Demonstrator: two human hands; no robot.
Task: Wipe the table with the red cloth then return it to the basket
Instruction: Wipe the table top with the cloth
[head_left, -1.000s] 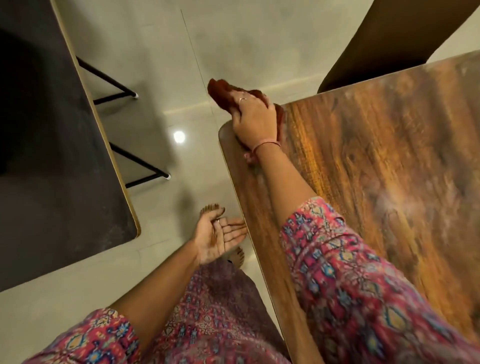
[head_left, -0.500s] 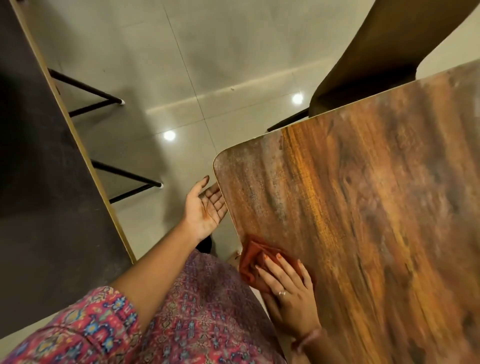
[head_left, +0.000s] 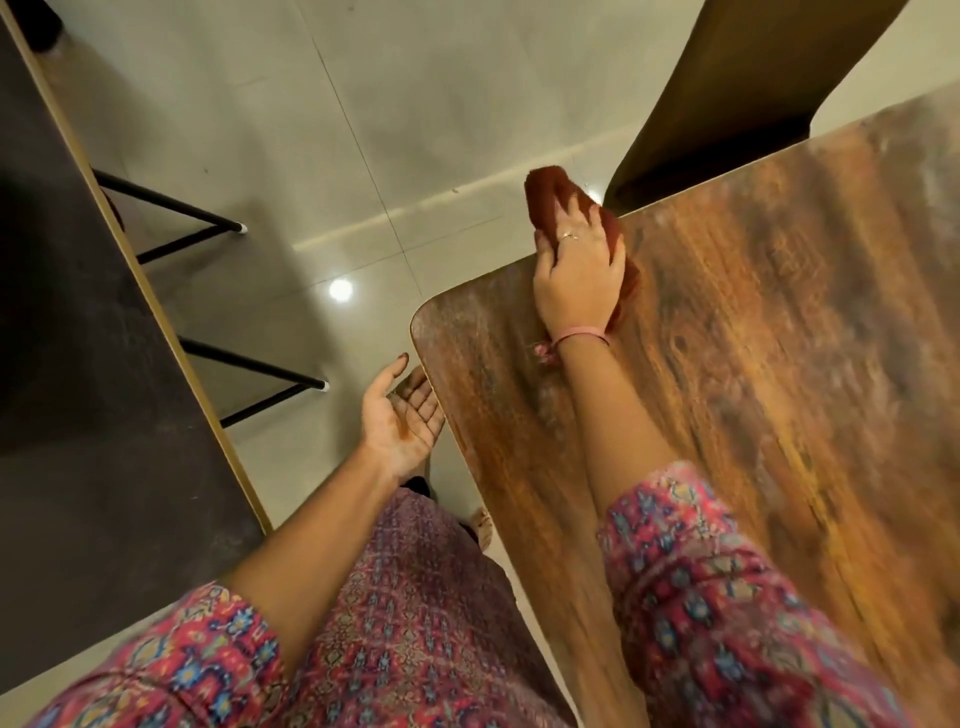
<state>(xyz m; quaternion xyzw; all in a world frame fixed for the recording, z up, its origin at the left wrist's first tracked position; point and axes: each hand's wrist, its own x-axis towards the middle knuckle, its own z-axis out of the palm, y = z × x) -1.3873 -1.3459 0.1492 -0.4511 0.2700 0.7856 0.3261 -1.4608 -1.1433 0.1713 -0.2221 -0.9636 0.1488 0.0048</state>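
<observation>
My right hand (head_left: 576, 273) presses the red cloth (head_left: 545, 200) flat onto the wooden table (head_left: 753, 389) at its far edge, near the left corner. Part of the cloth sticks out past the edge, over the floor. My left hand (head_left: 402, 410) hangs open, palm up, just off the table's left edge and holds nothing. No basket is in sight.
A dark tabletop (head_left: 67, 364) with black metal legs (head_left: 249, 364) stands to the left, with a strip of tiled floor (head_left: 311, 156) between it and the wooden table. A dark chair (head_left: 753, 88) stands at the table's far side. My feet are below.
My right hand has swept the cloth from the near left edge of the table back out to the far edge. My left hand stays open beside the table.
</observation>
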